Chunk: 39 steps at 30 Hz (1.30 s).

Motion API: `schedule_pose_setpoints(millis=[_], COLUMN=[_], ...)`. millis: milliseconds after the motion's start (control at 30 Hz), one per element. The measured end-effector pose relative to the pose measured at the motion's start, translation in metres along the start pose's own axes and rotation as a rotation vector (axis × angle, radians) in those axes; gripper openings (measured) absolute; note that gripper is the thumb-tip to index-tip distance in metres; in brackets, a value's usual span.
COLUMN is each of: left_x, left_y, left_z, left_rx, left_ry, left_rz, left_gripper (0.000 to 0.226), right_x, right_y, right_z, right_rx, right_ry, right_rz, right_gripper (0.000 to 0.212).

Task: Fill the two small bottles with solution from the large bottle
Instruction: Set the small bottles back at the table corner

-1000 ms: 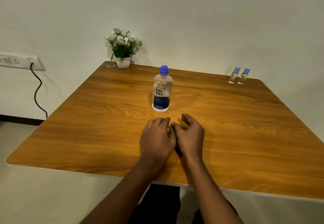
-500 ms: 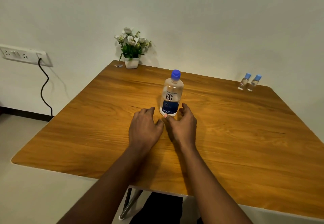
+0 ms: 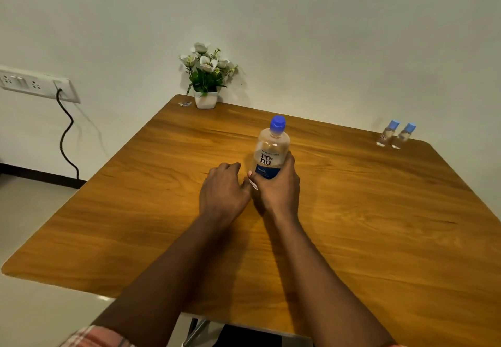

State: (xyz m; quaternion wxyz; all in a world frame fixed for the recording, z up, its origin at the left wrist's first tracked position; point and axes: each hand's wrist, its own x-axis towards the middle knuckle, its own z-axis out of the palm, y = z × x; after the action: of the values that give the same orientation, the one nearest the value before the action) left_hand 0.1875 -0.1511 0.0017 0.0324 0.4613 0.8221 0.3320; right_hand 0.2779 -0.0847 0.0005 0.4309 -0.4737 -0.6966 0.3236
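Right hand (image 3: 278, 192) grasps the lower body of the upright large bottle (image 3: 269, 151), mid-table. Left hand (image 3: 223, 189) rests alongside, loosely curled, holding nothing. Two small bottles (image 3: 386, 135) stand at the far right corner of the table (image 3: 379, 224).

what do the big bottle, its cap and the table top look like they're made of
Big bottle: likely clear glossy plastic; you see through it and it glints.
Cap: opaque blue plastic, smooth.
Table top: wood or wood-look laminate, satin; grain streaks show, which one is unclear.
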Motion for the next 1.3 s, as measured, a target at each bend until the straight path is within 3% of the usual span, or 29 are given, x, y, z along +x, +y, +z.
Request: schedule_pose_setpoints(millis=[833, 1300], left_x=[0.235, 0.292], left_y=[-0.036, -0.048], left_z=[0.039, 0.056], left_rx=[0.117, 0.235], left_ry=[0.019, 0.074], left_rz=[-0.030, 0.047], left_gripper=[0.050, 0.042], right_x=[0.198, 0.256], right_y=[0.009, 0.011], right_z=[0.122, 0.157], right_rx=[-0.013, -0.038], right_ry=[0.018, -0.011], right_rz=[-0.006, -0.047], right_gripper=[0.074, 0.071])
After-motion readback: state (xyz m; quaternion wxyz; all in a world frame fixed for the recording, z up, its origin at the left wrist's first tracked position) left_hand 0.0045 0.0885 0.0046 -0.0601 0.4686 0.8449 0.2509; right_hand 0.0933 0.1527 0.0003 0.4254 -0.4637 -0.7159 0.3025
